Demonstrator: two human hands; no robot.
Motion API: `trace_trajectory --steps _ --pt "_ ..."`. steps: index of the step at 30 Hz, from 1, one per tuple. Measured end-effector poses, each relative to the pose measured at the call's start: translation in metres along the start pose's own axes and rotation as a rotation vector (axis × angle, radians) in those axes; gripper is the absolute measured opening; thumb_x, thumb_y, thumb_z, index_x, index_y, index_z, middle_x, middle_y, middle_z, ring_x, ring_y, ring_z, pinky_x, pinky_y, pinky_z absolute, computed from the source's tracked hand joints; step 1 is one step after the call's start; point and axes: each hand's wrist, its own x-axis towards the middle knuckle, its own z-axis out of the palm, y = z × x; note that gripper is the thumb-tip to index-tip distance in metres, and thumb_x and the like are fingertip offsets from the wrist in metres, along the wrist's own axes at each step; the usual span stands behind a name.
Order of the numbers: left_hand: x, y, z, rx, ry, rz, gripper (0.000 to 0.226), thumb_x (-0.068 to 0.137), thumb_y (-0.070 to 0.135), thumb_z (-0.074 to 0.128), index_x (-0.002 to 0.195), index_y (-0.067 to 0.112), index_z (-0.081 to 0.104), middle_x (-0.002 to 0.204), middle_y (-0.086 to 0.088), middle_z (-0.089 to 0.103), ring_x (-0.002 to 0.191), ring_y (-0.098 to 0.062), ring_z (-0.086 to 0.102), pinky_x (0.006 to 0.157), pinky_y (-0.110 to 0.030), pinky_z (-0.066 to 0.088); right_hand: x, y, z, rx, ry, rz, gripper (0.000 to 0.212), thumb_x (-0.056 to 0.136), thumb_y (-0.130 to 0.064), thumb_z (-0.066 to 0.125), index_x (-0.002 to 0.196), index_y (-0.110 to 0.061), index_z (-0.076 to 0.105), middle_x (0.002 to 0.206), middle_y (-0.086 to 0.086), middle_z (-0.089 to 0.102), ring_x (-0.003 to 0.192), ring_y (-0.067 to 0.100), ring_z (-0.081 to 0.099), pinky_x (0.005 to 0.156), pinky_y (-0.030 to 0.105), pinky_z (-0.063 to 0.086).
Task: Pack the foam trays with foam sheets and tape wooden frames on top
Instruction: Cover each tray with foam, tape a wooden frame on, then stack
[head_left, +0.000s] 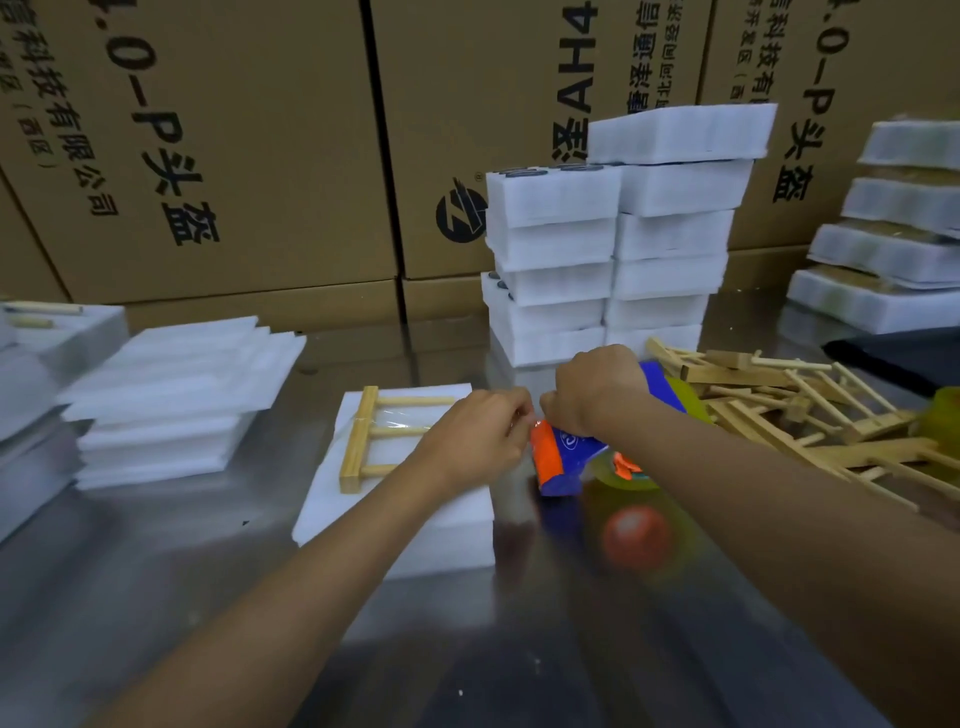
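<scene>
foam tray (363, 506): white block, pale wooden frame (363, 441) flat on top, clear tape across frame | left hand (467, 441): over tray's right edge, fingers pinching tape end | right hand (592, 395): just right of tray, clenched on blue-orange tape dispenser (561, 457)

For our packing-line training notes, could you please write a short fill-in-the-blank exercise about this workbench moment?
1. The wooden frame lies on top of a white foam ____.
2. The right hand grips a blue and ____ tape dispenser.
3. The loose pile of wooden frames lies to the ____ of both hands, the left hand included.
4. Behind the stacked foam trays stand brown ____ boxes.

Missing words: tray; orange; right; cardboard
</scene>
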Motion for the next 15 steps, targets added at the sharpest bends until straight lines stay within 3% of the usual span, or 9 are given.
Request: trace_trajectory --steps 3,6,8,10,13,15 --pt "0.000 0.001 -0.005 -0.229 -0.016 -0.116 0.014 0.097 0.017 0.049 0.091 0.015 0.061 0.073 0.013 0.057 0.069 -0.008 0.053 0.057 -0.019 0.036 -0.002 0.002 -0.001 0.050 0.034 0.088 0.035 0.098 -0.039 0.032 0.075 -0.018 0.049 0.069 0.002 0.045 0.060 0.017 0.040 0.063 0.032 0.030" --pt "0.001 0.004 -0.008 -0.360 -0.057 -0.234 0.019 0.097 0.019 0.044 0.090 0.015 0.061 0.079 0.006 0.062 0.083 -0.017 0.056 0.077 -0.032 0.043 -0.015 0.020 0.004 0.097 0.146 0.167 0.024 0.097 -0.033 0.039 0.101 -0.018 0.058 0.087 0.004 0.059 0.080 0.024 0.058 0.062 0.033 0.033" --pt "0.002 0.005 -0.008 -0.266 -0.092 -0.244 0.022 0.096 0.015 0.040 0.090 0.015 0.061 0.083 0.003 0.066 0.096 -0.021 0.054 0.101 -0.038 0.034 -0.034 0.027 0.012 0.079 0.245 0.206 0.029 0.099 -0.030 0.039 0.121 -0.022 0.056 0.094 0.004 0.065 0.084 0.026 0.063 0.052 0.029 0.028" --pt "0.004 0.005 -0.005 -0.056 -0.152 -0.220 0.022 0.095 0.014 0.039 0.091 0.014 0.060 0.094 -0.002 0.070 0.103 -0.021 0.053 0.117 -0.039 0.013 -0.053 0.028 0.015 0.129 0.265 0.311 0.034 0.100 -0.034 0.034 0.112 -0.019 0.063 0.076 0.004 0.061 0.064 0.023 0.057 0.048 0.026 0.021" --pt "0.007 0.006 -0.002 0.241 -0.284 -0.169 0.020 0.094 0.014 0.036 0.088 0.013 0.055 0.098 -0.007 0.067 0.107 -0.024 0.057 0.121 -0.049 -0.006 -0.063 0.020 0.023 0.161 0.256 0.381 0.044 0.099 -0.042 0.027 0.096 -0.021 0.066 0.057 -0.001 0.038 0.046 0.016 0.029 0.046 0.027 0.015" --pt "0.007 0.008 0.000 0.403 -0.395 -0.154 0.022 0.094 0.015 0.033 0.090 0.013 0.055 0.102 -0.008 0.065 0.117 -0.023 0.051 0.119 -0.055 -0.012 -0.070 0.011 0.026 0.208 0.286 0.402 0.043 0.099 -0.045 0.028 0.084 -0.021 0.060 0.060 -0.002 0.047 0.046 0.016 0.028 0.047 0.026 0.016"
